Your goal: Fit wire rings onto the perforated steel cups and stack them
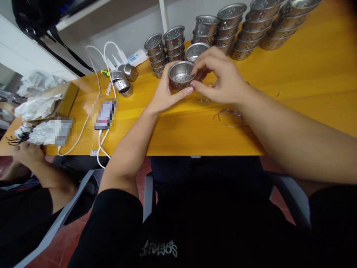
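My left hand [165,93] cups a small perforated steel strainer cup [182,73] from below and the left, fingers wrapped round its side. My right hand [220,76] is closed at the cup's right rim, thumb and fingers pinched together there; what they pinch is too small to make out. Both hands hover over the yellow table [306,70]. A thin wire ring [229,118] lies on the table under my right wrist. A second cup [196,50] stands just behind my hands.
Stacks of strainer cups [251,29] line the table's back edge, with shorter stacks [164,48] to their left. A few loose cups [122,80], a phone [105,114] on a white cable and crumpled paper [39,106] lie at the left. Another person's hand [26,153] rests at the far left.
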The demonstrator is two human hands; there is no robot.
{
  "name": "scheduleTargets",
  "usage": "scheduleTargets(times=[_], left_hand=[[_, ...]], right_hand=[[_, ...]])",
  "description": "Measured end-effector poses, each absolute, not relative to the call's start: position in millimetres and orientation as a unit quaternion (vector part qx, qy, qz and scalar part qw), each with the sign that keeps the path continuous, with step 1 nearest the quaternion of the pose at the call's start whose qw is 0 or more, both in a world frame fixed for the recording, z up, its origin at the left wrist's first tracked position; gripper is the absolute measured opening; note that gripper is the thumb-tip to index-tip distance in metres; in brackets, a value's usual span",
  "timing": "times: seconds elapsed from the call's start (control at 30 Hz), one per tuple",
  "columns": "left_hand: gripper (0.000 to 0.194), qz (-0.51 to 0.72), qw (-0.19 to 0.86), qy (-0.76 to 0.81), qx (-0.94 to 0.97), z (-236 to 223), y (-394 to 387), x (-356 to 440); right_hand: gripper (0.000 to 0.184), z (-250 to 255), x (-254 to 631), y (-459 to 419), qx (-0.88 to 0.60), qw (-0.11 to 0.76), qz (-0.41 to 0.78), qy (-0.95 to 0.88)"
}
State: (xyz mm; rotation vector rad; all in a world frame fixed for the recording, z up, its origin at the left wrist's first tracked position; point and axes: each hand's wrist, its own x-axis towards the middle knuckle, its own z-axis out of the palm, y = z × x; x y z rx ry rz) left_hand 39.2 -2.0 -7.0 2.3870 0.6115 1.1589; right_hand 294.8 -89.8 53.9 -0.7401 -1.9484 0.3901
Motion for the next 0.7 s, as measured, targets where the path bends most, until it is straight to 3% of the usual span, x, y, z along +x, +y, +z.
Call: scheduleTargets(times=[0.13,0.27,0.4,0.7], left_hand=[[0.108,0.450,0.245,0.259,0.819,-20.1,14.8,37.0],[0.104,0.473,0.258,0.278,0.795,-33.3,28.9,33.6],[0.097,0.455,0.272,0.290,0.797,-41.4,32.5,31.4],[0.098,0.445,0.280,0.295,0.798,-43.4,33.8,29.9]], right_hand=[[0.022,51.8,303.6,-75.5,-0.336,0.578,0.045,-0.743],[0.013,43.7,310.8,-54.6,-0.353,0.638,-0.010,-0.684],[0.026,38.7,310.3,-45.7,-0.368,0.616,-0.007,-0.696],[0.011,37.6,308.5,-45.9,-0.419,0.564,0.036,-0.711]])
